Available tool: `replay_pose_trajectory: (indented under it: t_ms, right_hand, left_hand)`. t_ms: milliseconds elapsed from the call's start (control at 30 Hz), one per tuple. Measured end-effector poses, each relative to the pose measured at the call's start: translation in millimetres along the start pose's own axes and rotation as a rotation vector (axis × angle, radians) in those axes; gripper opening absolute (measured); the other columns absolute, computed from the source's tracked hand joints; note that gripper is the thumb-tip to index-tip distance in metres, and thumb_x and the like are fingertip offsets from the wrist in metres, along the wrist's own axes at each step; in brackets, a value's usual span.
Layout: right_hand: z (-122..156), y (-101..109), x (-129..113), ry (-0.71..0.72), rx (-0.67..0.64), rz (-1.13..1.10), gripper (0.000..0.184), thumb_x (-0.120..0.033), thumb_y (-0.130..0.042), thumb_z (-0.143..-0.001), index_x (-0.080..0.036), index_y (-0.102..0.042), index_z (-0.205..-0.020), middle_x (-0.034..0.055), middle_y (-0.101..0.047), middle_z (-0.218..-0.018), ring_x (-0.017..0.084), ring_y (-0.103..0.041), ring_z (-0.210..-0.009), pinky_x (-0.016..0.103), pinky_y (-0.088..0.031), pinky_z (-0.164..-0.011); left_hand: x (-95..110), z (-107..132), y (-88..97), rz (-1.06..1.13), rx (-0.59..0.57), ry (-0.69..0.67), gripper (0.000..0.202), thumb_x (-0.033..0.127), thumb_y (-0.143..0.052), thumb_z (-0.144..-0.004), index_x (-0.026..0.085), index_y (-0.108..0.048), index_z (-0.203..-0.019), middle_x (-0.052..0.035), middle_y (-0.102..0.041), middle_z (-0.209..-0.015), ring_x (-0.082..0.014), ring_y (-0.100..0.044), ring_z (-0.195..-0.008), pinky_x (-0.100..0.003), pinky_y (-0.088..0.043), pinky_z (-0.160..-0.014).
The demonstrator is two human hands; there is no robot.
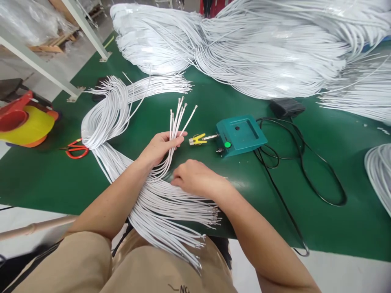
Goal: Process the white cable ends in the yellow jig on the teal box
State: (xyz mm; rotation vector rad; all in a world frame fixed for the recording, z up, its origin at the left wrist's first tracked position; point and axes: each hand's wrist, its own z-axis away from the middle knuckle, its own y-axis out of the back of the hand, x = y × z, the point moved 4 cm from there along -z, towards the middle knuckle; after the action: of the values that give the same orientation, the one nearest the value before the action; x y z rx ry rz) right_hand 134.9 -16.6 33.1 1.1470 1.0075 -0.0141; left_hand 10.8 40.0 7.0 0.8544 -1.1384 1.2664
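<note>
In the head view my left hand point(163, 148) is closed around several white cables point(174, 122), whose tips point up and away from me. These cables curve back down toward a large bundle of white cables point(174, 199) that runs over the table edge onto my lap. My right hand point(195, 178) lies over the upper side of that bundle, its fingers curled inward. What is between its fingertips, if anything, is hidden. Just beyond both hands is a teal device point(241, 136) with a green button and a yellow clip-like tip point(198, 139) pointing left.
Red-handled scissors point(77, 149) lie left of the bundle. Large heaps of white cables point(269, 53) cover the back of the green table point(324, 228). A black cord point(305, 158) loops at right, near a black adapter point(287, 108). A yellow and red container point(27, 122) stands far left.
</note>
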Motion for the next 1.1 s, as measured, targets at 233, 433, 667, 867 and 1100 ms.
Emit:
replay_pose_trajectory:
  t_ms: [233,433,667,867,1100]
  right_hand:
    - [11,68,48,-0.352,0.682,-0.776,0.023,-0.042,-0.062,-0.083,-0.02,-0.061,-0.08,-0.0032,-0.06,-0.061,0.007,-0.049,-0.04,0.022,-0.038,-0.04]
    - [-1,50,39,-0.234,0.599,-1.068,0.022,-0.033,-0.075,-0.071,-0.016,-0.061,-0.068,-0.0042,-0.057,-0.053,0.007,-0.046,-0.044,0.021,-0.041,-0.045]
    - [-9,37,33,-0.227,0.506,-1.16,0.018,-0.033,-0.071,-0.072,-0.015,-0.067,-0.07,-0.0019,-0.058,-0.06,0.007,-0.045,-0.052,0.022,-0.034,-0.049]
    - [-13,31,34,-0.27,0.405,-1.459,0.028,-0.024,-0.069,-0.069,-0.016,-0.05,-0.05,-0.0045,-0.046,-0.053,0.004,-0.032,-0.048,0.021,-0.027,-0.046]
    - [-11,30,37,-0.349,0.482,-1.373,0.015,-0.026,-0.072,-0.066,-0.015,-0.062,-0.063,-0.0075,-0.038,-0.048,0.006,-0.031,-0.048,0.022,-0.027,-0.046]
  left_hand:
    - [-1,5,-7.3,-0.134,-0.168,-0.006,0.032,0.03,-0.085,-0.06,0.016,-0.068,-0.083,0.0027,-0.062,-0.069,-0.0083,-0.056,-0.062,-0.022,-0.045,-0.064]
    - [5,13,-18.4,-0.031,-0.217,-0.086,0.029,0.03,-0.081,-0.067,0.014,-0.062,-0.082,-0.0022,-0.067,-0.086,-0.0137,-0.064,-0.082,-0.026,-0.049,-0.078]
    - [8,12,-20.3,0.015,-0.144,-0.153,0.038,0.028,-0.081,-0.067,0.016,-0.046,-0.075,0.0032,-0.058,-0.074,-0.0088,-0.062,-0.066,-0.017,-0.041,-0.053]
    - [13,15,-20.7,-0.007,-0.12,-0.184,0.041,0.029,-0.079,-0.068,0.017,-0.04,-0.076,0.0014,-0.063,-0.075,-0.0104,-0.064,-0.067,-0.019,-0.041,-0.054]
    - [15,17,-21.7,-0.115,-0.099,-0.192,0.04,0.031,-0.078,-0.07,0.018,-0.041,-0.076,0.002,-0.063,-0.071,-0.0079,-0.057,-0.058,-0.02,-0.041,-0.052]
